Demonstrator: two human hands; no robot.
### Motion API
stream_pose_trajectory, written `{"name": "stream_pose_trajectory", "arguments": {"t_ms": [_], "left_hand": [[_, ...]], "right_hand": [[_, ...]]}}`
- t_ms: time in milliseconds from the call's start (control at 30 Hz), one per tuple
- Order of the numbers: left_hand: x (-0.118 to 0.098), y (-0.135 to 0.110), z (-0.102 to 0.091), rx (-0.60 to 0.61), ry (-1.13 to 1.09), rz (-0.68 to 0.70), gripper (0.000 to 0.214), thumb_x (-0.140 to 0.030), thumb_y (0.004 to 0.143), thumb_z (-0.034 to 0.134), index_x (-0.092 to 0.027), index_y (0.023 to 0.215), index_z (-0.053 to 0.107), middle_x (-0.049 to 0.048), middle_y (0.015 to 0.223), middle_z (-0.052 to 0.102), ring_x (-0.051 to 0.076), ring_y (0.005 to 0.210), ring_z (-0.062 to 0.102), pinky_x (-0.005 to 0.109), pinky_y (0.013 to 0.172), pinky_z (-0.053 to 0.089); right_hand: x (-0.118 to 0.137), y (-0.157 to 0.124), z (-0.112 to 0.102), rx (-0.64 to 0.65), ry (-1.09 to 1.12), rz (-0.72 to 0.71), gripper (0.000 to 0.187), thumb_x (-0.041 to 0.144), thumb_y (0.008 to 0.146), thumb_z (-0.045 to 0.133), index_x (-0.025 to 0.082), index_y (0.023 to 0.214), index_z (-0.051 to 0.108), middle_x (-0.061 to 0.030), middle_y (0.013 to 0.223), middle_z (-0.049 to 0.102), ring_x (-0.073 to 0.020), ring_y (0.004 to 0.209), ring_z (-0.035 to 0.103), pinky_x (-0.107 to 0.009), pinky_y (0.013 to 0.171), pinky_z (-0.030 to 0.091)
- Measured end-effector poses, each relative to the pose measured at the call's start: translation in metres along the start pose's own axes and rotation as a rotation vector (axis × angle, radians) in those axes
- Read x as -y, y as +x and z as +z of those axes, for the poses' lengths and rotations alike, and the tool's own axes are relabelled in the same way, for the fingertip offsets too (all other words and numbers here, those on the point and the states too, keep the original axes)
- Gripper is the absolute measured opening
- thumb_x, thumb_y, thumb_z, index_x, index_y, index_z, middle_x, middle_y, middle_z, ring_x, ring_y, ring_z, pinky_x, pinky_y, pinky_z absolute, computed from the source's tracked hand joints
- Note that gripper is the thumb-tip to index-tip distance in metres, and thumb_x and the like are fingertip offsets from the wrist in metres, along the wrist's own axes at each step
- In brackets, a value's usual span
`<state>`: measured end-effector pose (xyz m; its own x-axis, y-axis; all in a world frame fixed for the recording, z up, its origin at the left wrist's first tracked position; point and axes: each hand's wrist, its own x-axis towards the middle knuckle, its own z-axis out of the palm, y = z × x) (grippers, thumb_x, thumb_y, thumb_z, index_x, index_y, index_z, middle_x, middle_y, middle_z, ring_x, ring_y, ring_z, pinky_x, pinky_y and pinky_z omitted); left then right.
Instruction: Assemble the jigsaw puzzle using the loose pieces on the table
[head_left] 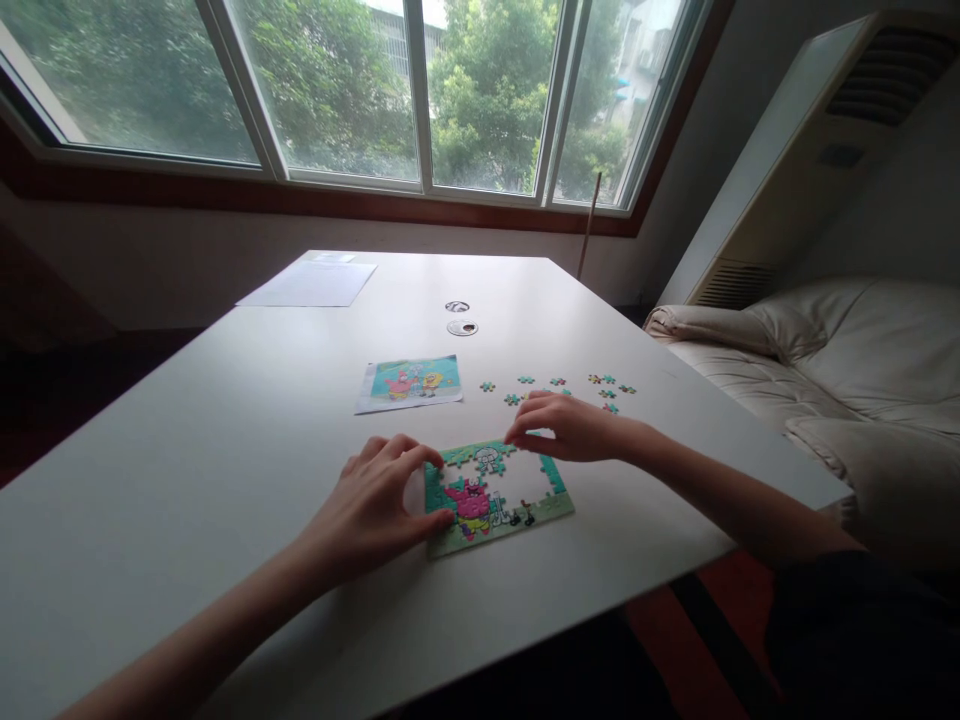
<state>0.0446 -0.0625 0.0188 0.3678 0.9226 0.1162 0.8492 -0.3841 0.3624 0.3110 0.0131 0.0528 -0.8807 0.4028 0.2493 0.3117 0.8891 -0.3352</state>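
A partly assembled cartoon jigsaw puzzle [499,498] lies near the front edge of the white table [225,450]. My left hand [382,500] rests at the puzzle's left edge, fingers curled, with fingertips and thumb touching the border. My right hand [570,425] hovers over the puzzle's upper right edge, fingers pinched together near the top border; whether a piece sits in them is hidden. Several loose pieces [559,390] lie scattered just beyond my right hand.
A printed reference picture [410,382] lies behind the puzzle. Two small round lids [462,326] and a sheet of paper [309,284] sit farther back. A cream sofa [840,370] stands right of the table, beneath a wall unit [795,160]. Windows span the far wall.
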Motion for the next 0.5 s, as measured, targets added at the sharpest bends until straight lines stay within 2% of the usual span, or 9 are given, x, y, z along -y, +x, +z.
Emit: {"name": "stream_pose_trajectory", "arguments": {"t_ms": [167, 267, 367, 500], "left_hand": [[-0.003, 0.001, -0.001, 0.025, 0.019, -0.022, 0.045, -0.052, 0.068, 0.064, -0.029, 0.105, 0.059, 0.0057, 0.111, 0.059, 0.032, 0.105, 0.046, 0.045, 0.084, 0.036], [-0.001, 0.001, -0.001, 0.037, 0.013, -0.028, 0.045, -0.053, 0.069, 0.064, -0.029, 0.106, 0.059, 0.0058, 0.112, 0.058, 0.032, 0.106, 0.045, 0.045, 0.084, 0.036], [0.003, 0.000, 0.001, 0.030, -0.006, -0.029, 0.049, -0.054, 0.069, 0.064, -0.029, 0.109, 0.057, 0.0064, 0.115, 0.057, 0.032, 0.106, 0.046, 0.043, 0.084, 0.037], [0.009, 0.000, 0.006, 0.013, -0.047, -0.054, 0.044, -0.052, 0.075, 0.058, -0.029, 0.113, 0.055, 0.0063, 0.117, 0.055, 0.030, 0.105, 0.047, 0.042, 0.084, 0.037]], "right_hand": [[-0.024, -0.025, -0.012, -0.060, -0.035, 0.088, 0.019, 0.023, 0.090, 0.051, 0.017, 0.091, 0.069, -0.0053, 0.078, 0.067, -0.0136, 0.073, 0.057, -0.029, 0.070, 0.046], [-0.023, -0.040, -0.006, -0.066, -0.001, 0.085, 0.018, 0.024, 0.089, 0.052, 0.017, 0.090, 0.069, -0.0068, 0.082, 0.066, -0.0139, 0.076, 0.059, -0.029, 0.072, 0.048], [-0.016, -0.050, 0.004, -0.043, 0.021, 0.079, 0.019, 0.030, 0.085, 0.058, 0.018, 0.097, 0.067, -0.0088, 0.094, 0.065, -0.0160, 0.087, 0.060, -0.031, 0.078, 0.048], [-0.009, -0.055, 0.007, 0.026, -0.032, 0.123, 0.049, 0.044, 0.074, 0.069, 0.018, 0.115, 0.060, -0.0123, 0.113, 0.060, -0.0216, 0.104, 0.057, -0.035, 0.089, 0.046]]}}
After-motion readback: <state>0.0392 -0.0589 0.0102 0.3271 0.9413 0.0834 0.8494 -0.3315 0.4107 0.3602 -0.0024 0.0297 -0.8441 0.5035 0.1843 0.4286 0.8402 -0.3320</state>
